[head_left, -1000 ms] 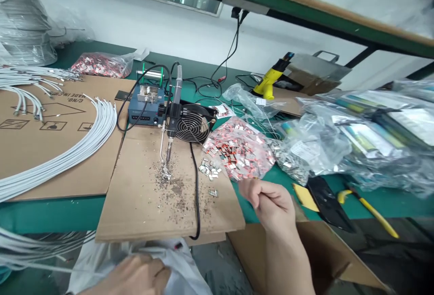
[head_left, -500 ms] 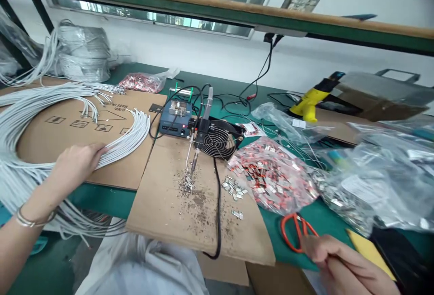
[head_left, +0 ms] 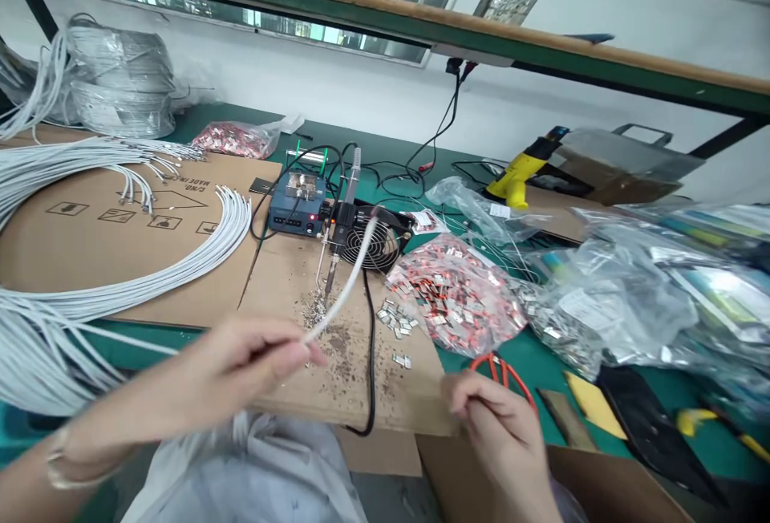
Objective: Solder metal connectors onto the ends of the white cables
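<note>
One white cable (head_left: 346,292) is pinched in my left hand (head_left: 253,370), its end pointing up and away over the cardboard. Behind that hand lies a big bundle of white cables (head_left: 198,270). My right hand (head_left: 496,419) is closed near the front edge of the bench; whatever it may hold is hidden by the fingers. Just behind it are orange-handled scissors (head_left: 506,373), partly covered. Past the cable stands a soldering iron (head_left: 342,226) in its holder, tip down over solder crumbs. Small metal connector shells (head_left: 397,318) lie to its right.
A blue soldering station (head_left: 297,206) and a round fan (head_left: 373,246) stand mid-bench. Right of them lie a bag of red and silver parts (head_left: 457,298), clear plastic bags (head_left: 619,298) and a yellow heat gun (head_left: 520,172). A shelf (head_left: 397,14) spans above.
My left hand has left the bundle and moved right, bringing one cable over the cardboard. My right hand has come inward to the left. The view has shifted slightly to the right.
</note>
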Demonstrator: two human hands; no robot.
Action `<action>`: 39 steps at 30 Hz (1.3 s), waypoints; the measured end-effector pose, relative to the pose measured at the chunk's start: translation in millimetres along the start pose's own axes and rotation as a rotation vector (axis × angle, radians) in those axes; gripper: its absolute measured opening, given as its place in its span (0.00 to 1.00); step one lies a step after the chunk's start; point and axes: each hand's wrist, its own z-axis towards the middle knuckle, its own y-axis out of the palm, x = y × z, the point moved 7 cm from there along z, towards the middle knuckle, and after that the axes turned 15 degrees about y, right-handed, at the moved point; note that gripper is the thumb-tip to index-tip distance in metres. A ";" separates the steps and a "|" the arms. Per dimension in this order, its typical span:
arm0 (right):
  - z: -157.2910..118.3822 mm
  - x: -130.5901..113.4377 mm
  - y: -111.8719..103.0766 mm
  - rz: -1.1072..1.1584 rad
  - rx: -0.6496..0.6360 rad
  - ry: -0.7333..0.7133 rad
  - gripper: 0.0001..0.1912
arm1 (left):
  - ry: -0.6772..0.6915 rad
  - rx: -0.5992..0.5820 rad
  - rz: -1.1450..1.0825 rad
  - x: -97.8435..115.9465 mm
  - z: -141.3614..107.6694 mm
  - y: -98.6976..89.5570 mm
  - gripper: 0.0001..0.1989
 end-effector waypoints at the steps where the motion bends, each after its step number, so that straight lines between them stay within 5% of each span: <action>1: 1.3 -4.2 14.3 -0.008 -0.047 -0.002 0.11 | -0.029 -0.150 -0.117 -5.1 3.2 29.4 0.18; 4: 1.3 -20.4 49.7 -0.027 -0.131 -0.015 0.12 | -0.127 -0.246 -0.430 -25.3 7.7 81.8 0.22; 8: -4.7 -35.0 80.5 0.133 -0.292 0.026 0.08 | -0.223 -0.183 -0.572 -47.8 -0.5 102.2 0.23; 15: -5.9 -21.5 92.4 0.219 -0.335 0.248 0.06 | -0.227 -0.141 -0.390 -53.1 -21.4 95.0 0.19; 22: -8.3 -25.6 95.7 0.221 -0.327 0.233 0.06 | -0.065 -0.034 -0.090 -51.9 -13.1 83.8 0.13; 29: -7.9 -5.3 114.0 0.913 -0.262 0.387 0.15 | -0.202 0.096 -0.575 -56.4 -17.2 84.3 0.16; 34: -6.0 -20.4 106.1 0.471 -0.291 0.227 0.05 | -0.250 0.068 -0.706 -54.7 -23.4 81.0 0.17; 39: -9.8 -40.4 103.0 0.105 -0.322 0.088 0.01 | -0.218 0.002 -0.534 -52.3 -24.8 81.4 0.20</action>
